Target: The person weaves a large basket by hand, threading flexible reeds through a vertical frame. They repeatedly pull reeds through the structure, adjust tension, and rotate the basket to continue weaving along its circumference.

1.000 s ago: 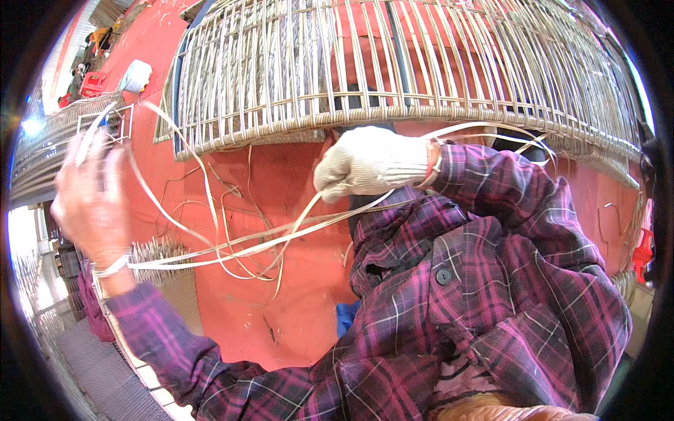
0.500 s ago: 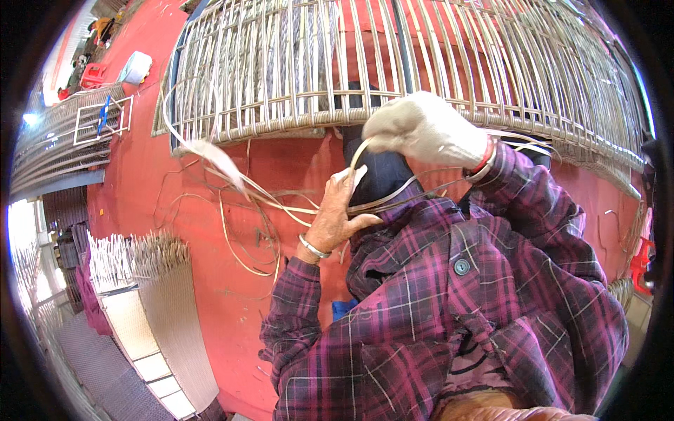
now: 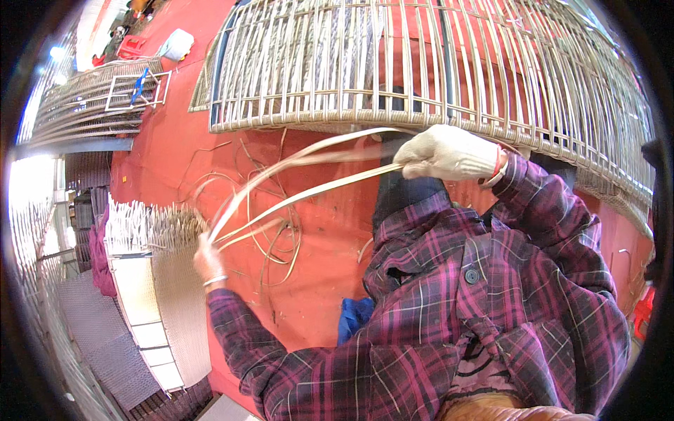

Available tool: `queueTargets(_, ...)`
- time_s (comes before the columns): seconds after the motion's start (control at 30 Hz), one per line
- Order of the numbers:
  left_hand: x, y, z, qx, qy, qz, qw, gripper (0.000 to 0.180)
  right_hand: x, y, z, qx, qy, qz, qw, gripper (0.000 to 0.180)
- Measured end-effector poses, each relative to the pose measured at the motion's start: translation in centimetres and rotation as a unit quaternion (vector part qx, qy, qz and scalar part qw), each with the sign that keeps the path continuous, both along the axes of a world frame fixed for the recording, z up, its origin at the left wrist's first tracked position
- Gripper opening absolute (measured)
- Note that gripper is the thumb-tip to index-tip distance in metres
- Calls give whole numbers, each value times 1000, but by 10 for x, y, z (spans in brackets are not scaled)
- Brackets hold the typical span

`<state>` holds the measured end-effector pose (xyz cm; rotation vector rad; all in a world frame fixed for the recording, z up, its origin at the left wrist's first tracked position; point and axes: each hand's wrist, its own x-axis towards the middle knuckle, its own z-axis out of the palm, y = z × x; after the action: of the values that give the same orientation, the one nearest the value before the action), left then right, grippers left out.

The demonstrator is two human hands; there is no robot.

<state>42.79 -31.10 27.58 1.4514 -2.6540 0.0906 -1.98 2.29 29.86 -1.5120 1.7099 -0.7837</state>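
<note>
My right hand (image 3: 449,153), in a whitish glove, is closed on a pale weaving strip (image 3: 323,188) just below the near edge of a large woven wicker-like panel (image 3: 295,121). The strip runs left in a shallow arc to my bare left hand (image 3: 208,261), which is stretched far out to the left with a bangle at the wrist. Motion smears the left fingers, but the strips converge in its grip. More lengths of strip, also blurred, bow above the first one between the two hands. The panel has close upright strands, a bound rim and dark metal bars.
Loose strips (image 3: 291,245) lie curled on the red floor. At left lie stacked woven panels (image 3: 84,105), a white rectangular frame (image 3: 107,98), and a piece with bristling strand ends (image 3: 140,228). Blue cloth (image 3: 354,317) is beside my body. A red plastic stool (image 3: 132,48) stands far left.
My left hand has swung from near the right hand out to the lower left, drawing the strips out between them. The right hand stays near the panel's edge; the view has shifted left.
</note>
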Motion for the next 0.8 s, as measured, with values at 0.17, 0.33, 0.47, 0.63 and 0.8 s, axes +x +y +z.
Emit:
queueTargets(0.17, 122, -33, 38, -133, -62, 268, 952, 25, -32, 20, 0, 61, -44, 25, 997, 22)
queueTargets(0.33, 68, -25, 45, -48, -186, 235, 953, 46, -32, 10, -4, 109, 16, 16, 994, 20)
queueTargets(0.47, -102, 29, 19, 27, 22, -279, 960, 83, 2, -31, -8, 21, 99, 50, 994, 17)
queueTargets(0.63, -238, 151, 6, 350, 207, -394, 824, 46, 26, -53, -5, -171, 107, 55, 978, 13)
queueTargets(0.8, -246, 153, 13, 423, 224, -312, 820, 12, -21, -6, -2, 17, 107, 5, 994, 20)
